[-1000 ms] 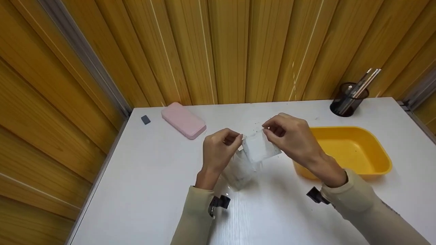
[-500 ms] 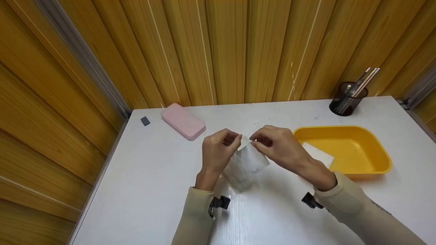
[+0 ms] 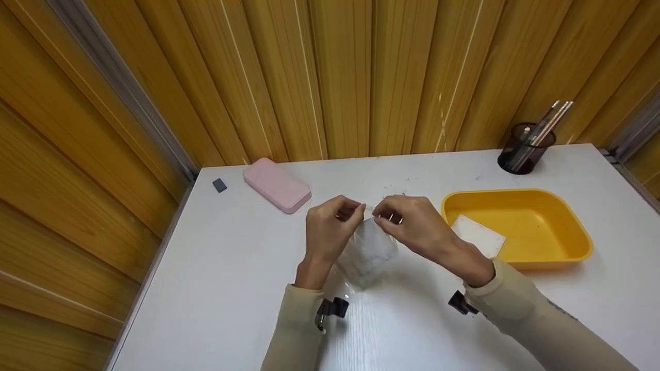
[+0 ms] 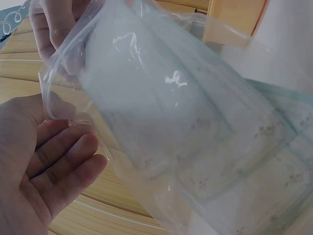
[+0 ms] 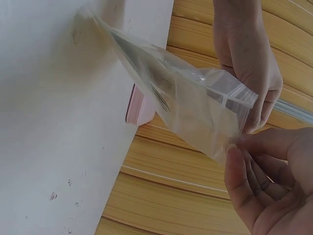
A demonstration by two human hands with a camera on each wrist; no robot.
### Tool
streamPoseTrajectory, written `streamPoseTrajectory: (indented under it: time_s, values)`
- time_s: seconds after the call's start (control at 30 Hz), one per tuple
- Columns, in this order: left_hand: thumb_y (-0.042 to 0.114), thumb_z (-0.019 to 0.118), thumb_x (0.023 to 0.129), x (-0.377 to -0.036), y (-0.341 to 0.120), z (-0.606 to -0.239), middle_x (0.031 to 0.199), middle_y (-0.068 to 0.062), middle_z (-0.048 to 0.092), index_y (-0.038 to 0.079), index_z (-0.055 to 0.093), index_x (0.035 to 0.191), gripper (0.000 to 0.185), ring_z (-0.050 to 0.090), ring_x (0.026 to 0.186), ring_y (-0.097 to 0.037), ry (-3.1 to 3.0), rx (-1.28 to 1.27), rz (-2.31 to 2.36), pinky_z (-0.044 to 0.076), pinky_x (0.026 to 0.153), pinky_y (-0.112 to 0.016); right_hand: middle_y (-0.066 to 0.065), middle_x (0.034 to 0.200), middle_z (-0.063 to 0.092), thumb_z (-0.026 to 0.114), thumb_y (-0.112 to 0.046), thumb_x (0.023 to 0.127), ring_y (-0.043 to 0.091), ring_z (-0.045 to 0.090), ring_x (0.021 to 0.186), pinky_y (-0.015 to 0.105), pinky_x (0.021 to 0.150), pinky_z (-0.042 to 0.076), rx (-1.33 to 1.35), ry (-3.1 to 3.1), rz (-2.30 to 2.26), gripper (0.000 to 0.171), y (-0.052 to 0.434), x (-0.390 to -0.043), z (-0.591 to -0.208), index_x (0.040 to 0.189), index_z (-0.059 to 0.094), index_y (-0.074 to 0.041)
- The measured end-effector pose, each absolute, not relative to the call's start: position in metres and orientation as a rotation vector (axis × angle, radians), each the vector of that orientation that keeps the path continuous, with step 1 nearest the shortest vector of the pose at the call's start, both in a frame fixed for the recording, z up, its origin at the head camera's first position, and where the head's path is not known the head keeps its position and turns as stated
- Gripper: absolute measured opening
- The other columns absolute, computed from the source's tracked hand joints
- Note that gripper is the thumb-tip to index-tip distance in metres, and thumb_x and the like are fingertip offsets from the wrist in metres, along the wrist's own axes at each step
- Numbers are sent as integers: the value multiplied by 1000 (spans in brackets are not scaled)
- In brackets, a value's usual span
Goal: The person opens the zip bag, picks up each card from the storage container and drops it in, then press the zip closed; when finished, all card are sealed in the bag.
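Observation:
A clear zip-lock bag (image 3: 368, 252) hangs between both hands, its mouth at the top. Several square paper sheets (image 4: 161, 93) with pale green borders and small corner marks lie inside it, overlapping. My left hand (image 3: 332, 226) pinches the bag's mouth on one side; the left wrist view shows thumb and forefinger on the plastic rim, the other fingers loosely bent. My right hand (image 3: 415, 221) pinches at the mouth's other side, thumb against forefinger in the right wrist view. Whether a sheet's corner is also between those right fingertips is hard to tell.
A yellow tray (image 3: 546, 226) stands right of the hands, with a white square sheet (image 3: 479, 234) leaning in its left end. A pink case (image 3: 277, 184) and a dark eraser-like block (image 3: 219, 185) lie back left. A black mesh cup (image 3: 526, 149) holds pencils at the back right.
My right hand has moved left and slightly down, taking a square sheet down into the bag. The white sheet in the tray has come into sight as the right arm shifted. My left hand stays put.

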State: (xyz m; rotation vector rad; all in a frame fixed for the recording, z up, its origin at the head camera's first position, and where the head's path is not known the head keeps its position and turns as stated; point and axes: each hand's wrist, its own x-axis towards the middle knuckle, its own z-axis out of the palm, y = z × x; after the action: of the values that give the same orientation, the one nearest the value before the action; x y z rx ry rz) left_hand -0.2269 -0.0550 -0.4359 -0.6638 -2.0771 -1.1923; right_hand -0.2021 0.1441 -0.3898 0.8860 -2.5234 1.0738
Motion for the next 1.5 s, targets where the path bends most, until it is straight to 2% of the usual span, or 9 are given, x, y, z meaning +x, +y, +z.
streamPoseTrajectory:
  time_s: [0.2,0.37,0.53,0.77,0.97,1.1,1.2,1.43,1.5]
  values:
    - [1,82,88,-227,-55,-436,73,-2,74,3,77,83,7,69,61,-11,-2072,-663,-1190,58,59,-23,6,91,77,80,1,92,18,71,75,34,67,60,912,-2589,968,10,141,-201,-393,101,80,-1]
    - [2,82,88,-227,-55,-436,73,-3,75,4,78,83,7,69,61,-11,-2073,-665,-1176,58,60,-22,6,94,78,79,3,92,19,71,77,37,69,59,971,-2570,913,17,148,-202,-391,108,81,-1]
    - [2,81,89,-227,-56,-435,74,-3,75,4,78,84,7,70,62,-11,-2076,-666,-1180,58,61,-22,4,94,77,79,8,89,17,67,74,31,65,56,1010,-2483,938,20,160,-205,-387,106,81,-2]
    - [1,81,89,-227,-55,-436,73,-3,75,3,77,82,8,71,62,-12,-2062,-663,-1208,59,61,-22,0,98,78,83,6,88,13,67,76,33,67,59,923,-2443,974,21,190,-208,-379,105,81,-7]
    - [1,82,88,-227,-54,-436,73,-4,75,2,77,82,8,70,62,-12,-2059,-666,-1195,58,60,-22,-1,102,77,80,-2,94,15,67,85,17,74,54,684,-2589,994,16,231,-213,-379,109,80,-8]
    - [1,82,88,-226,-55,-435,73,-4,75,2,77,82,8,70,61,-12,-2062,-667,-1190,58,60,-22,7,106,76,78,-8,98,24,68,94,7,78,47,522,-2694,1015,18,259,-216,-386,116,77,-5]
    - [1,82,88,-226,-55,-435,73,-4,75,2,77,82,8,70,62,-12,-2063,-667,-1196,58,61,-22,12,110,75,77,-12,100,28,67,99,4,78,45,428,-2778,1019,23,278,-220,-394,120,75,-2]
    - [1,82,89,-225,-55,-436,74,-4,75,2,77,83,8,71,62,-13,-2077,-661,-1197,58,62,-21,16,113,74,77,-17,100,34,67,104,8,77,46,312,-2938,951,32,312,-226,-416,124,72,2]
    - [1,82,89,-226,-55,-437,74,-4,75,2,77,83,7,71,63,-14,-2078,-664,-1194,58,62,-21,18,111,74,78,-17,99,36,67,104,20,82,54,298,-2962,923,34,318,-227,-423,124,71,5]
